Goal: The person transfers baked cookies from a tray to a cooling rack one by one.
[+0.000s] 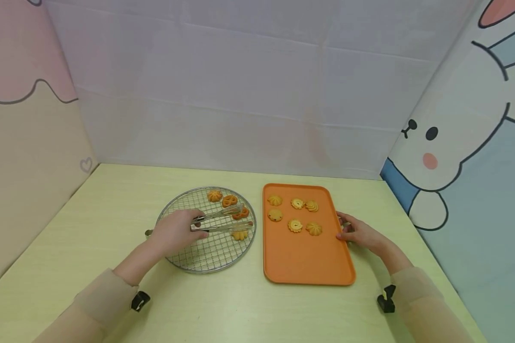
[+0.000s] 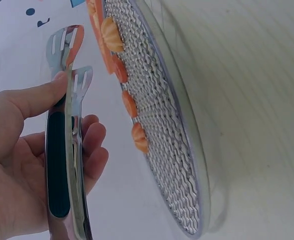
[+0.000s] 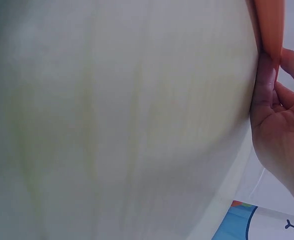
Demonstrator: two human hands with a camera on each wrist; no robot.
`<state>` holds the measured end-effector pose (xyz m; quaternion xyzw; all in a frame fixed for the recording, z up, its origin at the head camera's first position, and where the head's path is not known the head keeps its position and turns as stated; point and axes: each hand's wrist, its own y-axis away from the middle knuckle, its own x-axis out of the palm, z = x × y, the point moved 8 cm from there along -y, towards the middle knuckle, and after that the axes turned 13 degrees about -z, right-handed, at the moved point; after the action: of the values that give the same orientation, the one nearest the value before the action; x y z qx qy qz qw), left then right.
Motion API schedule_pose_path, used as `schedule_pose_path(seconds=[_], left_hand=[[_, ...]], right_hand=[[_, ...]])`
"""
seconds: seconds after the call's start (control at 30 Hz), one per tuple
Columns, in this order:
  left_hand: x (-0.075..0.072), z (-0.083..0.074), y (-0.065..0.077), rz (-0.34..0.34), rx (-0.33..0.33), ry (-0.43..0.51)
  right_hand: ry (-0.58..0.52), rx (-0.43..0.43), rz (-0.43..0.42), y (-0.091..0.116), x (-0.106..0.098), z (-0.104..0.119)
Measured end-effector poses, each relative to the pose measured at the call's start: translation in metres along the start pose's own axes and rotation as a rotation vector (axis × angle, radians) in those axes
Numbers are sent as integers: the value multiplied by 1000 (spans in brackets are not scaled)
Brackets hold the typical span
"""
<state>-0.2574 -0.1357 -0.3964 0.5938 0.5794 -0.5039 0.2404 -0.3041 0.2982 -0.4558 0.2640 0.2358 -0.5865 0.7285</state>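
My left hand point(image 1: 178, 232) holds a pair of metal tongs point(image 2: 58, 160) with dark green grips. In the head view the tongs' arms are spread over the right part of a round wire rack point(image 1: 197, 270). Nothing sits between their slotted tips in the left wrist view. Along the rack's right side lie a flower-shaped cookie point(image 1: 214, 195), two pretzel-shaped cookies point(image 1: 229, 201), and another ridged cookie point(image 1: 240, 235) partly behind a tong arm. My right hand point(image 1: 362, 235) grips the right edge of an orange tray point(image 1: 304, 262), thumb and fingers on either side of the rim point(image 3: 270, 30).
Several cookies point(image 1: 314, 228) lie on the tray's far half, in loose rows. Rack and tray stand side by side on a pale yellow table point(image 1: 214, 309). A white wall point(image 1: 240, 95) rises behind, with cartoon-printed panels point(image 1: 468, 190) at both sides.
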Motion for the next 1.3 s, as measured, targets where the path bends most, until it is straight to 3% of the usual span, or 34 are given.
schedule_pose_path(seconds=[0.23,0.53,0.8,1.1,1.3], left_hand=[[0,-9,-13,-2,-5,-13],[0,-27,-29,-29,65,5],[13,-39,-44,-3,84,16],[22,-72,-48,23,114,-42],[35,-73,-61,81,110,-7]], right_hand=[[8,18,6,0,0,0],[10,7,3,-2,-1,-2],[8,7,4,-1,0,-2],[-23,-13,32,9,-11,-7],[-13,-15,26,10,-11,-5]])
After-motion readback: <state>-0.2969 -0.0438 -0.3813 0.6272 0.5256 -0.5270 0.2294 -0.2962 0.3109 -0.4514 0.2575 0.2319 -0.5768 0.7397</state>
